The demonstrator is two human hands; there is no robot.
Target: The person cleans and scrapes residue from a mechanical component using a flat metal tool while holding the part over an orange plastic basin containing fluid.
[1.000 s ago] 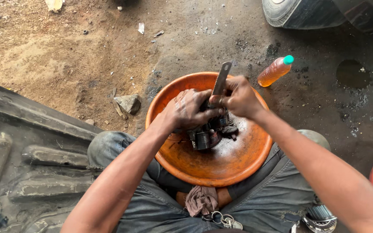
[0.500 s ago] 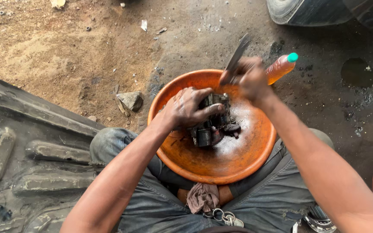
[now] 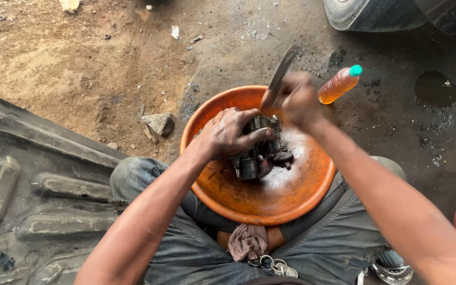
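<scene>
Landmark: orange basin, resting between the seated person's knees on the oily ground.

Far left of basin: black moulded plastic panel lay flat on the dirt. Between panel and basin: a grey stone.

Inside basin, left of centre: left hand was closed over the top of a greasy black metal part, pinning it to the basin floor.

Above the basin's far rim: right hand was clenched on a flat metal bar, raised, blurred, blade end pointing up and away.

Judgement: the strike goes well if the left fingers stay clear of the contact spot and the part sits firm against the basin.

Right of basin: a clear plastic bottle of amber liquid with a teal cap lay on its side; no label could be made out. Near the basin's front edge: a rag and keys.
</scene>
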